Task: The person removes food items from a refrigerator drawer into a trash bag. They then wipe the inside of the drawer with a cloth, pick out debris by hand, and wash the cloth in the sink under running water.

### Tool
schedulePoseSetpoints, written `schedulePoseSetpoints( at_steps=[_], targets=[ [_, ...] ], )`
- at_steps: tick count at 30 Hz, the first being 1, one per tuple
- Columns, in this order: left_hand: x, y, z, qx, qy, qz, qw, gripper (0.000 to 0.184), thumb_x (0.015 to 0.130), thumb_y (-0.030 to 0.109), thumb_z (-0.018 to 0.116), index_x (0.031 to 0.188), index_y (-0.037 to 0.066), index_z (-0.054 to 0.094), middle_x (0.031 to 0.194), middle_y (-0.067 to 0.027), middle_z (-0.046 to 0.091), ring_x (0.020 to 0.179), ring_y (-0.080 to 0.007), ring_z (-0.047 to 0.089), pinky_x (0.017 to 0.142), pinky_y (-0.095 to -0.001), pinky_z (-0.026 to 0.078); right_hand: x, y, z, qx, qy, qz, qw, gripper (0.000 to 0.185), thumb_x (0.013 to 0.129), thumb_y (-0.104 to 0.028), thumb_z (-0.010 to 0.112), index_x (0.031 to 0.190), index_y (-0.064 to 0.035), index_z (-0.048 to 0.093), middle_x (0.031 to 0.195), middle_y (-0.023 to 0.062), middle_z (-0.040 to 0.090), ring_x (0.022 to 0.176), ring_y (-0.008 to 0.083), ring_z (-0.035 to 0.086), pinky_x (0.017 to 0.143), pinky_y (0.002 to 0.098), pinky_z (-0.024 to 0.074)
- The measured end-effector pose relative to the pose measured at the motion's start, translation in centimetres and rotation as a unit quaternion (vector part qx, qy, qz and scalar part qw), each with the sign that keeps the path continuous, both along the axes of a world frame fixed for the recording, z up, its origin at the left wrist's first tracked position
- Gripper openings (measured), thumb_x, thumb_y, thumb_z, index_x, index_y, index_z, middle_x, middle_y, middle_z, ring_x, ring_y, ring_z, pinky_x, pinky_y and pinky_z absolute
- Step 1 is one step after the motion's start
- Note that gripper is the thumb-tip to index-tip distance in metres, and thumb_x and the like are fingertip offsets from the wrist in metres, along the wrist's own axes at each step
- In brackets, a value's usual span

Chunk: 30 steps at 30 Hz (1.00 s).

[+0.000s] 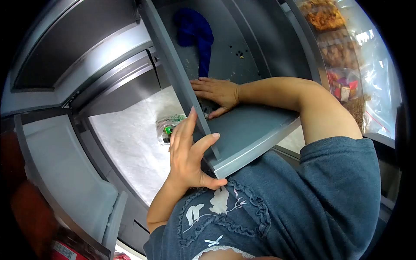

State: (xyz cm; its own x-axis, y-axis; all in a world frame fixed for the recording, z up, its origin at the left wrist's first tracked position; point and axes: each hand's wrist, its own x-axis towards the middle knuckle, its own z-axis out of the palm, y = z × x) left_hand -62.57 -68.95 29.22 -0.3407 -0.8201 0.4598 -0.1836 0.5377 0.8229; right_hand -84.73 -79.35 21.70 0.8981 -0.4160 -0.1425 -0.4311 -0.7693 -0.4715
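One blue cloth (194,28) lies beside the unclenched right hand (218,93) in the drawer (251,125).

The dark grey drawer (255,123) stands open, straight-sided, with a paler, shiny rim along one end and small dark specks and crumbs on its floor. The deep-blue cloth (196,32) lies inside, bunched at one end, tapering into a narrow, twisted tail.

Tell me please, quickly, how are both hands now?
Left hand: open, fingers spread at the corner of the drawer.
Right hand: open, palm down inside the drawer; anything beneath it cannot be told.
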Motion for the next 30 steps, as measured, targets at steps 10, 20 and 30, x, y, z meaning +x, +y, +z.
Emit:
schedulePoseSetpoints(
  at_steps=[10, 20, 30],
  targets=[
    [-0.2, 0.0, 0.1, -0.009, 0.0, 0.02, 1.0, 0.08, 0.058, 0.074, 0.051, 0.1, 0.006, 0.056, 0.124, -0.0332, 0.036, 0.104, -0.0439, 0.045, 0.089, -0.0466, 0.033, 2.0, 0.4, -0.2, 0.027, 0.022, 0.037, 0.999, 0.049, 0.079, -0.035, 0.054, 0.114, -0.0025, 0.044, 0.125, 0.0188, 0.038, 0.117, 0.0332, 0.037, 0.097, 0.0451, 0.0301],
    [0.6, -0.6, 0.5, -0.036, -0.041, 0.058, 0.997, 0.07, 0.061, 0.062, 0.056, 0.105, 0.008, 0.057, 0.126, -0.0259, 0.039, 0.104, -0.0385, 0.049, 0.086, -0.0436, 0.039, 1.9, -7.6, -3.9, -0.126, 0.113, 0.132, 0.977, 0.031, 0.085, -0.021, 0.041, 0.109, -0.0044, 0.049, 0.104, 0.0147, 0.052, 0.083, 0.0268, 0.059, 0.071, 0.0377, 0.0476],
    [3.1, 1.0, -1.1, 0.01, 0.024, 0.078, 0.997, 0.064, 0.074, 0.055, 0.052, 0.118, 0.009, 0.048, 0.125, -0.0187, 0.043, 0.11, -0.0364, 0.046, 0.093, -0.0421, 0.035, 3.6, -9.2, 3.5, 0.154, 0.036, -0.376, 0.913, 0.022, 0.087, -0.017, 0.045, 0.093, -0.0021, 0.059, 0.079, 0.0025, 0.06, 0.066, 0.0106, 0.052, 0.058, 0.0272, 0.0426]
  ],
)
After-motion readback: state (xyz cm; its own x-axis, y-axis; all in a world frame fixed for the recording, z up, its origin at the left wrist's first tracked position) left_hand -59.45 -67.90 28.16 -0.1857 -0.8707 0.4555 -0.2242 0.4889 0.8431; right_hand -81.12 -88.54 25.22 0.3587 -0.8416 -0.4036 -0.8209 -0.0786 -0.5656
